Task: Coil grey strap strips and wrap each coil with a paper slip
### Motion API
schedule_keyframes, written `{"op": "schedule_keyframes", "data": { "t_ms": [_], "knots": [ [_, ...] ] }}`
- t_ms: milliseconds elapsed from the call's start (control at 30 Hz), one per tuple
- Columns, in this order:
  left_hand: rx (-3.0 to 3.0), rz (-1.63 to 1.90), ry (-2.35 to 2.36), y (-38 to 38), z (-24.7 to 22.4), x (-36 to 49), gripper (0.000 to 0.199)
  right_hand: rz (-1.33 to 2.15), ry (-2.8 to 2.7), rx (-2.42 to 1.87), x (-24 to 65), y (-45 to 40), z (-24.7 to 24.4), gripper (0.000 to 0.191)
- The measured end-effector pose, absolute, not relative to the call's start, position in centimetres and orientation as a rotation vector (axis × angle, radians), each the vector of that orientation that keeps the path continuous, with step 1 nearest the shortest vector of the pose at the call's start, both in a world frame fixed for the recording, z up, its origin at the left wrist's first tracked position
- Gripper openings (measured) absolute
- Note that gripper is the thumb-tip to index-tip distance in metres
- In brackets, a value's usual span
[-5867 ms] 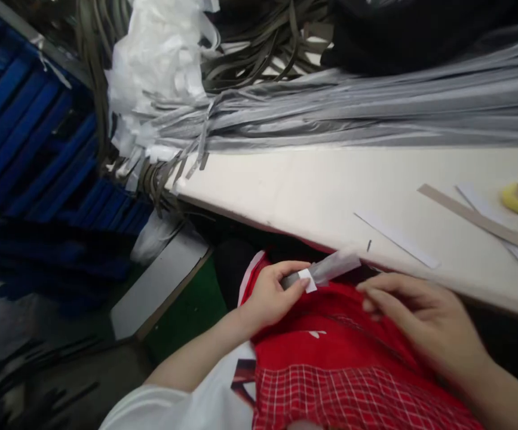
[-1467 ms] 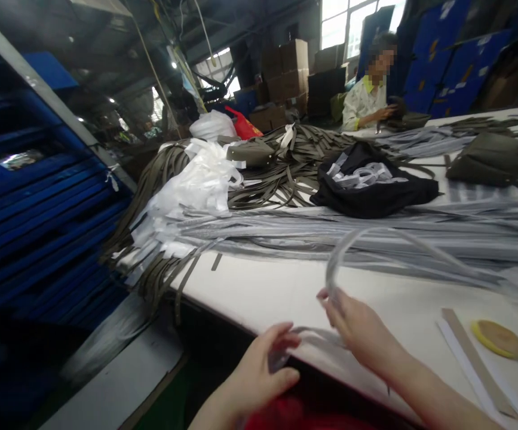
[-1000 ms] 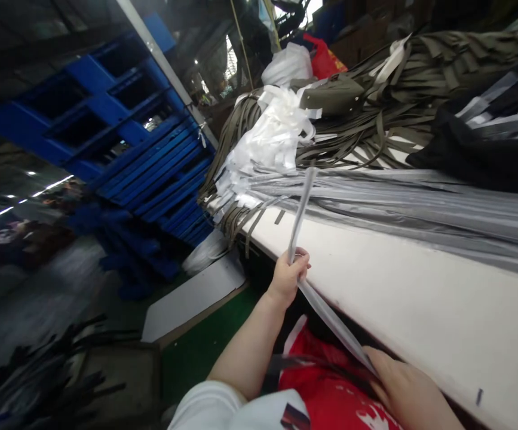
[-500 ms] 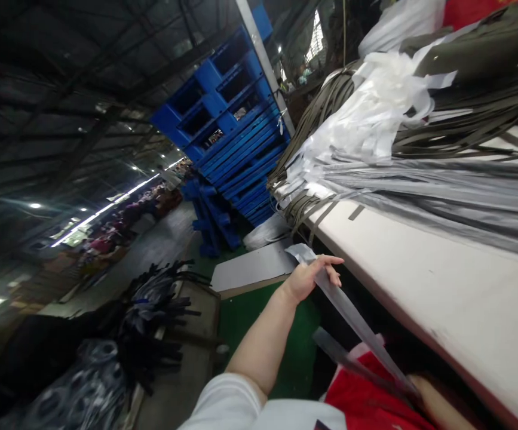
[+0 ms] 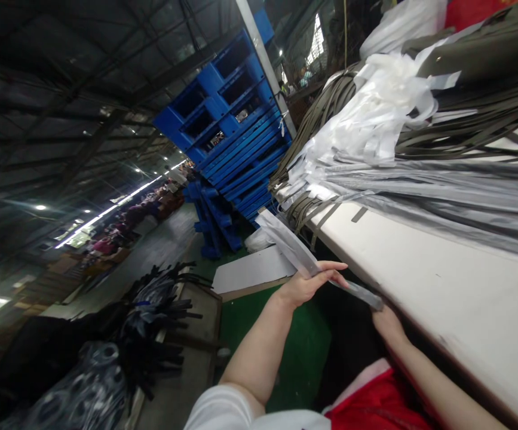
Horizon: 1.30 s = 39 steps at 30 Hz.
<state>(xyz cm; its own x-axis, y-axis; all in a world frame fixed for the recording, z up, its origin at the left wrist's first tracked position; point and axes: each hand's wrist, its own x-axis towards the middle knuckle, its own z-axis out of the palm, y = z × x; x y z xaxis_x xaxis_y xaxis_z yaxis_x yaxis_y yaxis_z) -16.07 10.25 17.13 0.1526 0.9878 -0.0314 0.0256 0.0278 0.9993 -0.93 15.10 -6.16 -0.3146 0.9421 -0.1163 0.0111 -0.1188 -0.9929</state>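
A long, flat, translucent grey strip (image 5: 287, 240) runs through my left hand (image 5: 306, 288), which is closed on it with the index finger pointing out to the right. Its free end sticks up past this hand toward the pallets. My right hand (image 5: 389, 327) pinches the strip's other end beside the table edge, with its fingertips partly hidden. Both hands are below the level of the white table (image 5: 424, 280). On that table lies a bundle of similar grey strips (image 5: 460, 185), with a heap of white strips (image 5: 370, 119) behind it.
Dark olive straps (image 5: 469, 131) spread over the table's far side, some hanging off its end. Stacked blue pallets (image 5: 236, 113) stand beyond, by a pale pole (image 5: 263, 60). At left, a box (image 5: 196, 322) stands beside dark strips (image 5: 155, 316). The floor (image 5: 294, 352) is green.
My right hand has come up and forward from low by the red cloth to the table edge, bringing its strip end along. More of the strip now extends beyond my left hand.
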Motion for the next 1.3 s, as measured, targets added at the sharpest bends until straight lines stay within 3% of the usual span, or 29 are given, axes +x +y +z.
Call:
{"op": "schedule_keyframes", "data": {
  "t_ms": [167, 300, 400, 533, 600, 667, 800, 867, 1067, 1200, 1300],
  "knots": [
    [1.239, 0.941, 1.036, 10.0, 15.8, -15.5, 0.045, 1.373, -1.572, -1.267, 2.9, 12.7, -6.4, 0.03],
    [1.136, 0.662, 0.889, 8.9, 11.5, -11.8, 0.048, 1.317, -1.668, -1.301, 8.3, 8.5, -1.5, 0.045],
    [1.304, 0.52, 0.83, 7.1, 7.8, -6.9, 0.037, 1.271, -1.727, -1.17, 10.6, 6.6, 3.9, 0.048],
    [1.453, 0.443, 0.747, 5.1, 5.3, -2.3, 0.016, 1.595, -1.593, -1.162, 12.0, 5.6, 7.3, 0.043],
    [1.372, 0.452, 0.796, 5.6, 5.6, -2.6, 0.008, 1.663, -1.606, -1.155, 13.0, 5.1, 7.6, 0.046],
    [1.279, 0.512, 0.899, 7.0, 6.7, -4.3, 0.013, 1.56, -1.75, -1.151, 14.2, 4.6, 7.7, 0.046],
    [0.979, 0.641, 1.016, 9.7, 9.9, -7.0, 0.06, 1.39, -1.977, -1.234, 16.1, 3.5, 8.2, 0.048],
    [0.878, 0.604, 1.011, 9.8, 11.1, -6.4, 0.068, 1.378, -2.005, -1.278, 16.5, 3.0, 8.2, 0.049],
    [1.303, 0.471, 1.133, 8.2, 11.7, -3.4, 0.044, 1.307, -1.983, -1.316, 17.0, 2.0, 7.5, 0.049],
    [1.269, -0.052, 0.974, 8.9, 12.5, -4.5, 0.038, 1.237, -2.039, -1.314, 17.6, 1.7, 7.9, 0.049],
    [1.044, -0.404, 0.743, 9.1, 13.8, -5.2, 0.047, 1.24, -2.094, -1.185, 17.9, 2.1, 9.3, 0.036]
  ]
}}
